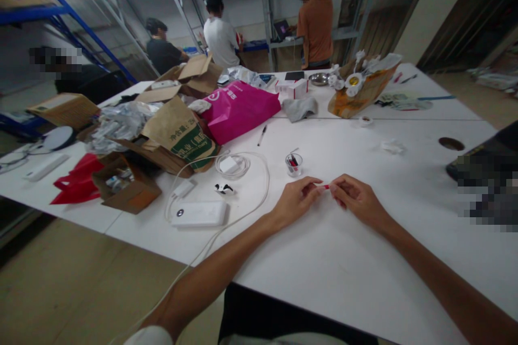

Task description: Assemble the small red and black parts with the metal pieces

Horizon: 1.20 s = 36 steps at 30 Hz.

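Observation:
Over the white table, my left hand (pixel 300 197) and my right hand (pixel 356 196) meet fingertip to fingertip. Pinched between them is a small, thin red piece (pixel 326 187) with a whitish part at its left end; its exact kind is too small to make out. Both hands are closed on it, one at each end. Just beyond my left hand stands a small clear cup (pixel 293 170), holding several slim red and black pieces and a thin rod that sticks out over its rim.
Left of my arm lie a white power bank (pixel 199 214), coiled white cable (pixel 232 166) and a small black-and-white object (pixel 224 188). A pen (pixel 262 135), magenta bag (pixel 243 110) and cardboard boxes (pixel 128 194) are farther off. A dark bag (pixel 489 159) sits right. Several people work behind.

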Tool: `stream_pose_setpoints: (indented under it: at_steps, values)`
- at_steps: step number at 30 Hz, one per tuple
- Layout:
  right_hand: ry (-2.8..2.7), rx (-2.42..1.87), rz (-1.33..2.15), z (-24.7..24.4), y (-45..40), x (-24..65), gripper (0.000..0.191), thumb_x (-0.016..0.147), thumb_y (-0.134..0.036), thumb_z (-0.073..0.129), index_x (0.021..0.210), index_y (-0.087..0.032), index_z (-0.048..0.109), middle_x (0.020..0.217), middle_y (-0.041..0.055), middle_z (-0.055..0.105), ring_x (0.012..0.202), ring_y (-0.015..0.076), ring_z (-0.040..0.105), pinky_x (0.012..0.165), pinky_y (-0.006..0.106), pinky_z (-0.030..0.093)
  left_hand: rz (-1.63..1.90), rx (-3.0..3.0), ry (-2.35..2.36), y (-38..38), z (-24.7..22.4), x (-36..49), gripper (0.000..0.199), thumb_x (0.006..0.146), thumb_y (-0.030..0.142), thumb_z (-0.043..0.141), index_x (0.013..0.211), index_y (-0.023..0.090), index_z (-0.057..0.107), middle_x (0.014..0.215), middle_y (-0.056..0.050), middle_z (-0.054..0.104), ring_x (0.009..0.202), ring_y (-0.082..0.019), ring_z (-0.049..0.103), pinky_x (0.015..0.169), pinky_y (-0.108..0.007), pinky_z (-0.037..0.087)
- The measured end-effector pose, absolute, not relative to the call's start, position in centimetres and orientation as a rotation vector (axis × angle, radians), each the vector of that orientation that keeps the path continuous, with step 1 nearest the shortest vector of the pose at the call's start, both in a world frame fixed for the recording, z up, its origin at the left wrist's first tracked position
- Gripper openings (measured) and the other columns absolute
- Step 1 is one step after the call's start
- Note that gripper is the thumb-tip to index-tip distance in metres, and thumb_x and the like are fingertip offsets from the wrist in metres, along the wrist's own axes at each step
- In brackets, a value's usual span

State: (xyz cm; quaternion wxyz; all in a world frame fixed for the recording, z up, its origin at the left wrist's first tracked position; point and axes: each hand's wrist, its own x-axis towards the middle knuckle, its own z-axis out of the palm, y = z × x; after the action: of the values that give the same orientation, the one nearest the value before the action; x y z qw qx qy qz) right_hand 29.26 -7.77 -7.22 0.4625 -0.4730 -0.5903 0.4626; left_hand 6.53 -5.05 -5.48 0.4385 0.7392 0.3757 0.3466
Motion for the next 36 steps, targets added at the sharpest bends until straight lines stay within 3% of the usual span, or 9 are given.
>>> stream_pose_setpoints:
  at_steps: [3, 6, 11, 15, 17, 21, 25, 31, 36]
  values:
    - [-1.443, -1.159, 1.123, -6.7, -7.7, 29.2, 0.043, 0.097, -0.064, 0.078, 0.09, -0.022, 0.072, 0.069, -0.0007, 0.062, 0.057, 0.0139, 0.055, 0.055, 0.03, 0.044, 0.899, 1.981, 0.943, -5.3, -5.6, 6.7, 0.033, 0.103, 0.044, 0.074, 0.125, 0.021, 0.078, 0.114, -0.009, 0.082, 0.099, -0.023, 0.073, 0.094, -0.034, 0.055]
    - [-1.441, -1.153, 1.15, -6.5, -7.5, 29.2, 0.043, 0.094, -0.065, 0.08, 0.092, -0.022, 0.074, 0.07, 0.0005, 0.065, 0.058, 0.0151, 0.057, 0.056, 0.031, 0.047, 0.831, 1.996, 0.983, -5.4, -5.2, 6.7, 0.029, 0.109, 0.042, 0.062, 0.12, 0.022, 0.08, 0.107, -0.006, 0.083, 0.095, -0.021, 0.073, 0.094, -0.033, 0.054]
    - [-1.421, -1.138, 1.138, -6.7, -7.4, 29.2, 0.041, 0.091, -0.062, 0.084, 0.101, -0.023, 0.077, 0.076, 0.0024, 0.07, 0.063, 0.0171, 0.061, 0.059, 0.034, 0.052, 0.674, 1.984, 0.995, -5.2, -4.6, 6.6, 0.061, 0.117, 0.052, 0.039, 0.087, 0.017, 0.079, 0.081, -0.004, 0.075, 0.074, -0.017, 0.065, 0.079, -0.03, 0.051]
    - [-1.442, -1.136, 1.128, -7.0, -7.4, 29.4, 0.038, 0.092, -0.06, 0.084, 0.103, -0.024, 0.078, 0.078, 0.0025, 0.071, 0.066, 0.0177, 0.062, 0.061, 0.034, 0.054, 0.82, 2.123, 1.008, -5.1, -5.4, 6.6, 0.042, 0.108, 0.057, 0.064, 0.122, 0.02, 0.079, 0.106, -0.009, 0.08, 0.096, -0.023, 0.07, 0.091, -0.035, 0.054]
    - [-1.463, -1.132, 1.122, -7.0, -7.5, 29.4, 0.036, 0.093, -0.059, 0.084, 0.103, -0.024, 0.079, 0.08, 0.0025, 0.071, 0.066, 0.0174, 0.062, 0.06, 0.033, 0.054, 0.889, 2.164, 0.994, -5.2, -5.8, 6.7, 0.04, 0.105, 0.052, 0.07, 0.13, 0.021, 0.077, 0.113, -0.01, 0.08, 0.103, -0.025, 0.071, 0.098, -0.038, 0.053]
    - [-1.471, -1.104, 1.041, -6.8, -7.6, 29.3, 0.032, 0.095, -0.056, 0.083, 0.104, -0.025, 0.081, 0.098, 0.0064, 0.074, 0.077, 0.0193, 0.067, 0.066, 0.034, 0.059, 0.882, 2.079, 1.032, -5.2, -5.4, 6.7, 0.027, 0.109, 0.043, 0.065, 0.118, 0.023, 0.081, 0.101, -0.005, 0.083, 0.092, -0.021, 0.072, 0.093, -0.036, 0.051]
    - [-1.457, -1.102, 0.963, -6.9, -7.7, 29.1, 0.029, 0.097, -0.053, 0.082, 0.107, -0.026, 0.081, 0.104, 0.007, 0.075, 0.085, 0.0214, 0.071, 0.075, 0.037, 0.064, 0.811, 1.901, 0.964, -5.3, -4.0, 6.6, 0.027, 0.109, 0.04, 0.061, 0.122, 0.022, 0.078, 0.092, -0.001, 0.083, 0.083, -0.017, 0.07, 0.081, -0.03, 0.048]
    - [-1.46, -1.061, 0.933, -6.6, -7.6, 29.0, 0.027, 0.097, -0.053, 0.083, 0.105, -0.028, 0.081, 0.099, 0.0052, 0.077, 0.084, 0.0217, 0.074, 0.078, 0.038, 0.065, 0.751, 1.618, 0.81, -5.0, -4.0, 6.5, 0.05, 0.109, 0.061, 0.054, 0.105, 0.016, 0.074, 0.076, -0.003, 0.074, 0.07, -0.016, 0.06, 0.072, -0.03, 0.041]
    - [-1.472, -1.03, 0.876, -6.4, -7.6, 29.4, 0.023, 0.102, -0.048, 0.078, 0.111, -0.027, 0.079, 0.105, 0.0077, 0.082, 0.09, 0.0236, 0.077, 0.078, 0.039, 0.066, 0.713, 1.361, 0.718, -4.5, -4.6, 6.5, 0.065, 0.102, 0.077, 0.056, 0.104, 0.014, 0.072, 0.064, -0.002, 0.065, 0.062, -0.015, 0.055, 0.069, -0.031, 0.039]
